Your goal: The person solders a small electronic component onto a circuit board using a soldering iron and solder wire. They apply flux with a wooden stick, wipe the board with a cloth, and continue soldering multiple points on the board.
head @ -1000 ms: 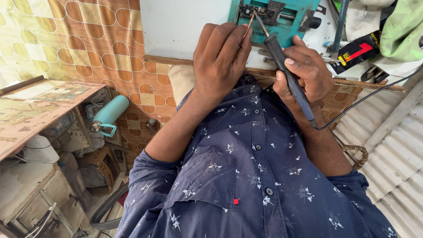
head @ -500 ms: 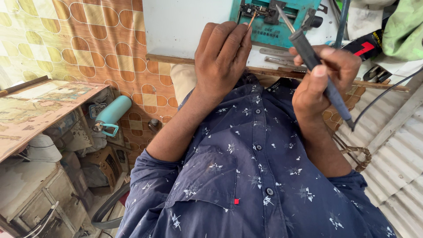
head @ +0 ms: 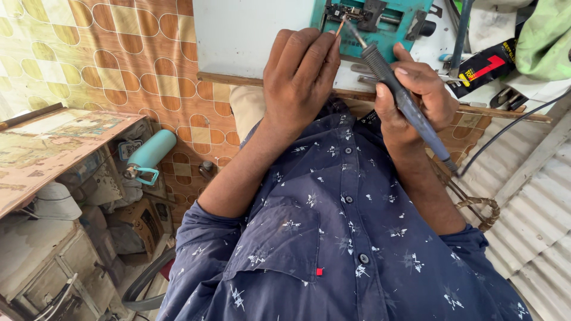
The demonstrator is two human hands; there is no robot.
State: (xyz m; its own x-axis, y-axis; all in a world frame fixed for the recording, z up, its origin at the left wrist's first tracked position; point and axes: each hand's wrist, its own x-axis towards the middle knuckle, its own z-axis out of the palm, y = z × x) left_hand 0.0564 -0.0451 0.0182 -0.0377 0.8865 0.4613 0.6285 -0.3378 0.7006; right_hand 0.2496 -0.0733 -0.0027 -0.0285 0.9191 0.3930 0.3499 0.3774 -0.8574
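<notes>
It looks like mid-soldering — the right hand [head: 416, 95] grips a soldering iron [head: 404, 101], tip down on the small part clamped in the teal jig [head: 386, 24] on the bench [head: 250, 41], while the left hand [head: 300, 71] pinches a thin wire [head: 340, 27] toward that joint — steady, fine contact is what's needed next.

head cam | looks steeply down from above | close over shirt front [head: 333, 238] | one view only

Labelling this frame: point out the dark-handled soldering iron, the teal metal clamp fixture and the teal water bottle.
Dark-handled soldering iron [head: 397, 89], head view, ribbed grip.
Teal metal clamp fixture [head: 397, 25], head view, flat top plate.
Teal water bottle [head: 152, 150], head view, mid body.
</notes>
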